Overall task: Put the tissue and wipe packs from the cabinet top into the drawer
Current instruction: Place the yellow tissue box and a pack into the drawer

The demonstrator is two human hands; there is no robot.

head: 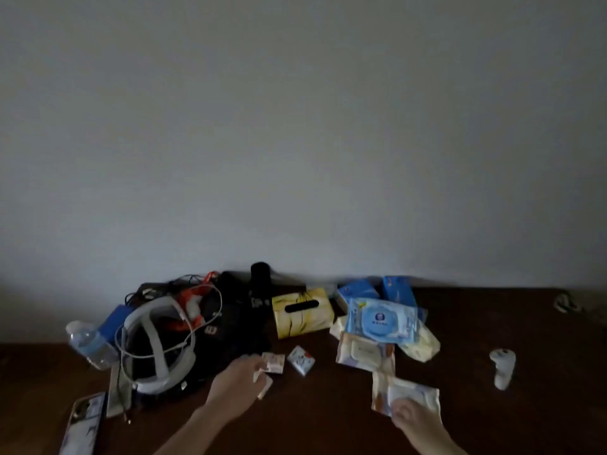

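- Both grips busy: right hand (414, 418) clamped on beige wipe pack (405, 395), left hand (237, 382) closed on small tissue pack (264, 382).
- Beyond right grip: blue wipe pack (381, 320), yellow tissue box (302, 311), other packs, all on surface (328, 415).
- Drawer not visible; most left, judging by the pile.

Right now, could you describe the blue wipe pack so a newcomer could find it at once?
On the dark wooden cabinet top, look right of the yellow tissue box. The blue wipe pack tops that pile, alone bearing a round blue lid.
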